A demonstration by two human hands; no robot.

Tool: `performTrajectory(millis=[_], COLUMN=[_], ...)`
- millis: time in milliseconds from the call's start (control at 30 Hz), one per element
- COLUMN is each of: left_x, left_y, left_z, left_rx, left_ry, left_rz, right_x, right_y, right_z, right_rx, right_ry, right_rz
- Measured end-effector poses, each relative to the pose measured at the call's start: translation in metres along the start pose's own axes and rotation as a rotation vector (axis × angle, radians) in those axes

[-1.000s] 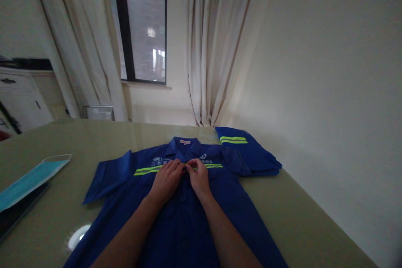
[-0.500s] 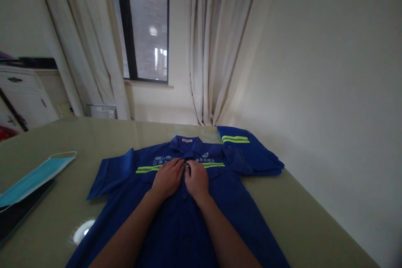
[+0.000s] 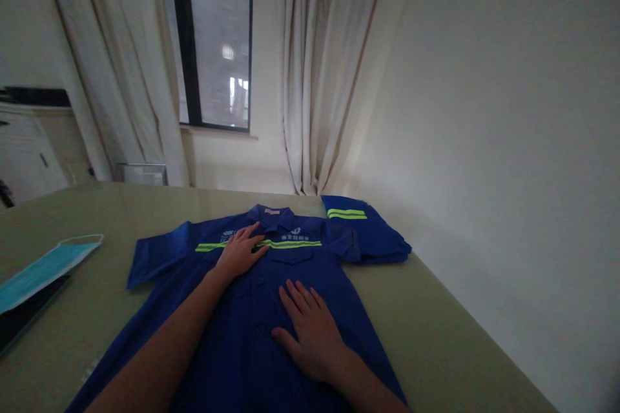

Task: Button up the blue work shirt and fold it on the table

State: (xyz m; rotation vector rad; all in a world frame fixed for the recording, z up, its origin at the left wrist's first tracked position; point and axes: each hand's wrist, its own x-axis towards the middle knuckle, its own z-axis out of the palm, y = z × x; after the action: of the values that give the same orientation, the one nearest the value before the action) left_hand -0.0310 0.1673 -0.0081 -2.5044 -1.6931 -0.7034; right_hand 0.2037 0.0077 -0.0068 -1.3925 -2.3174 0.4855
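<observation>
A blue short-sleeved work shirt (image 3: 290, 258) lies spread front side up, its collar pointing away from me. A yellow-green reflective stripe crosses its chest, with white lettering above. My left hand (image 3: 241, 250) rests on the chest by the stripe, fingers spread and covering part of the lettering. Lower down, right of the button line, my right hand (image 3: 312, 329) lies flat on the cloth with the fingers stretched out. Neither hand grips anything. The shirt's lower end runs out of view.
A folded blue garment (image 3: 372, 232) with a similar stripe lies by the right sleeve, near the wall. On the left, a light-blue face mask (image 3: 46, 271) rests over a dark flat object (image 3: 29, 316). All lie on the greenish tabletop (image 3: 450, 335). Curtains (image 3: 310, 77) hang behind.
Both hands were together at the button line on the chest stripe. The right hand has moved down and flattened; the left has shifted slightly left and opened. The view has turned a little right.
</observation>
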Motion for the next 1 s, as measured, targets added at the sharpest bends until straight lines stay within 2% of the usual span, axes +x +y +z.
performTrajectory(millis=[100, 233, 333, 433, 533, 600, 667, 767, 833, 900, 1000], left_x=[0.004, -0.005, -0.034, -0.081, -0.121, -0.131, -0.125, -0.108, -0.108, -0.124, -0.165], left_y=[0.006, 0.026, 0.046, 0.066, 0.073, 0.068, 0.057, 0.044, 0.044, 0.05, 0.065], left_z=[-0.009, -0.016, -0.017, -0.015, -0.016, -0.019, -0.025, -0.033, -0.034, -0.031, -0.027], left_rx=[0.008, 0.059, 0.093, 0.101, 0.087, 0.064, 0.033, 0.026, 0.057, 0.088, 0.094], left_ry=[-0.006, -0.056, -0.094, -0.17, -0.237, -0.237, -0.231, -0.197, -0.179, -0.205, -0.297], left_rz=[0.066, 0.037, -0.009, -0.075, -0.116, -0.059, -0.003, -0.022, -0.038, -0.027, 0.003], right_x=[-0.007, 0.024, 0.051, 0.07, 0.083, 0.088, 0.089, 0.073, 0.044, 0.001, -0.067], right_y=[0.003, 0.008, 0.017, 0.031, 0.04, 0.04, 0.034, 0.021, 0.015, 0.018, 0.036], right_z=[-0.003, -0.001, 0.002, 0.004, 0.001, -0.005, -0.013, -0.028, -0.034, -0.035, -0.026], right_rx=[-0.016, -0.041, -0.035, 0.036, 0.118, 0.128, 0.114, 0.094, 0.078, 0.015, -0.18], right_ry=[0.067, 0.121, 0.157, 0.24, 0.313, 0.35, 0.39, 0.402, 0.354, 0.248, -0.005], right_rz=[0.018, 0.047, 0.059, 0.037, 0.002, -0.003, -0.008, -0.051, -0.102, -0.156, -0.275])
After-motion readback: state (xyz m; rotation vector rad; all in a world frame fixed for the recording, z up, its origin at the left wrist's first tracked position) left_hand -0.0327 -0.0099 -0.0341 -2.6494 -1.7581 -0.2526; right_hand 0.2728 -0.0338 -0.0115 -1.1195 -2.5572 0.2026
